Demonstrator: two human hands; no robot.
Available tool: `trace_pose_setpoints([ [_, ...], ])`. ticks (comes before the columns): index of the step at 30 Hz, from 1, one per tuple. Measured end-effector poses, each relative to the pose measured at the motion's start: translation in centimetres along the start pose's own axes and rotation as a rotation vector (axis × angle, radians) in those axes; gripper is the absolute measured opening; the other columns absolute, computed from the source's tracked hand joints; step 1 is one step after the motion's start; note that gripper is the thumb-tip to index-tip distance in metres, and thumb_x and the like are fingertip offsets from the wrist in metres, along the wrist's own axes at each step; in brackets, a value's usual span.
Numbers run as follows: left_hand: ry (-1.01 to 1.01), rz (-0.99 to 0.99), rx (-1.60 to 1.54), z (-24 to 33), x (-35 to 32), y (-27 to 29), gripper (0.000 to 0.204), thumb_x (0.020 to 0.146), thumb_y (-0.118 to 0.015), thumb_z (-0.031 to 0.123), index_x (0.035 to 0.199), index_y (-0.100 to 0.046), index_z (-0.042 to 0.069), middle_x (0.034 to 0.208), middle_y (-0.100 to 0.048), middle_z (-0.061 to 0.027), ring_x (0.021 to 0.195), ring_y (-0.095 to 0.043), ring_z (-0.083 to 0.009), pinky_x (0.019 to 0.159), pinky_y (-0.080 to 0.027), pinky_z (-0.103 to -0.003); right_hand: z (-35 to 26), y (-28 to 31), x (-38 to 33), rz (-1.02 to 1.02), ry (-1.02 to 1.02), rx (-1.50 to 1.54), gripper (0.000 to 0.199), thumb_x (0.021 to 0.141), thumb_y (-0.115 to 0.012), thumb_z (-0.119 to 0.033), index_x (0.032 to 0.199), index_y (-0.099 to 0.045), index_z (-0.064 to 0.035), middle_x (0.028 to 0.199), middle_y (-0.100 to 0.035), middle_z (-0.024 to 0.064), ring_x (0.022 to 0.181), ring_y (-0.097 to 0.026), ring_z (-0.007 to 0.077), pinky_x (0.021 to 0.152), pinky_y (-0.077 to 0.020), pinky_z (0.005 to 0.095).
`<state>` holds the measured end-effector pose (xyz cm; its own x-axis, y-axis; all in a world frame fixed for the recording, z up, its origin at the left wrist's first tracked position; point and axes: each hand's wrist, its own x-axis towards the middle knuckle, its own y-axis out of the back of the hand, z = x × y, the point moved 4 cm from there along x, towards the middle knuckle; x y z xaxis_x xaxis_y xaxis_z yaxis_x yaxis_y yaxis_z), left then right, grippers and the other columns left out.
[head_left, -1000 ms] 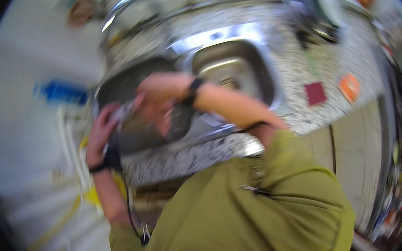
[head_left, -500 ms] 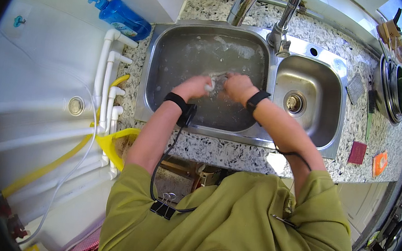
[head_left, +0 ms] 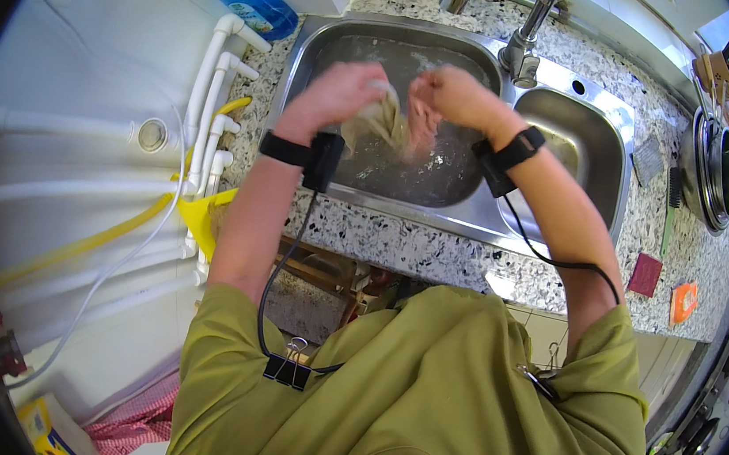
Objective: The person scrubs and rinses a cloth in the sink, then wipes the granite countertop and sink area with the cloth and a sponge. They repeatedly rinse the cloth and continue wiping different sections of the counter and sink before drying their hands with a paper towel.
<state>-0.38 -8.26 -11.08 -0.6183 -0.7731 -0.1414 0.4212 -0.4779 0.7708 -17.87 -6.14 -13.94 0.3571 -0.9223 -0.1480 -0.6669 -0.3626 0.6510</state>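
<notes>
Both my hands are raised over the large sink basin (head_left: pixel 402 207), which holds grey, cloudy water. A wet cloth, beige toward the left (head_left: pixel 379 122) and pink toward the right (head_left: pixel 423 125), hangs bunched between them, its lower end at the water. My left hand (head_left: pixel 343 90), slightly blurred, is closed on the beige part. The pink part is gripped in my right hand (head_left: pixel 456 97), fingers curled round its top. Whether this is one cloth or two, I cannot tell. Each wrist wears a black strap with a small box and a cable.
A chrome faucet (head_left: pixel 522 53) stands behind the sink, beside the smaller basin (head_left: pixel 582 144). At the back left is a blue pump bottle (head_left: pixel 251 1), with white pipes (head_left: pixel 201 104) below. On the right counter lie a brush (head_left: pixel 673 202), a dark red pad (head_left: pixel 645 275) and stacked metal bowls (head_left: pixel 701 170).
Both hands have risen from the water and moved farther away and apart. The cloth, mostly under the water before, now shows between them. The whole view has shifted a little.
</notes>
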Motion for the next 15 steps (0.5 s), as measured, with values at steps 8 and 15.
trace_pose_setpoints([
  [8,-0.094,0.49,-0.284,9.1,-4.4,10.6,0.022,0.094,-0.054,0.026,0.097,-0.06,0.005,0.083,-0.061,0.0036,0.076,-0.052,-0.0024,0.068,-0.043,-0.019,-13.4,9.6,-4.0,0.3,0.405,0.36,0.027,0.088,-0.054,-0.025,0.077,-0.057,0.0008,0.062,-0.056,0.0176,0.058,-0.057,0.0297,0.056,-0.0464,0.0371],
  [15,0.067,0.3,-0.26,2.9,-1.3,2.2,0.026,0.091,-0.054,0.027,0.101,-0.058,0.003,0.082,-0.063,-0.0144,0.07,-0.061,-0.0221,0.065,-0.048,-0.032,-7.5,3.3,-1.7,0.478,0.217,0.03,0.026,0.077,-0.065,-0.019,0.09,-0.053,-0.0009,0.069,-0.062,0.0176,0.069,-0.061,0.039,0.062,-0.049,0.0439],
])
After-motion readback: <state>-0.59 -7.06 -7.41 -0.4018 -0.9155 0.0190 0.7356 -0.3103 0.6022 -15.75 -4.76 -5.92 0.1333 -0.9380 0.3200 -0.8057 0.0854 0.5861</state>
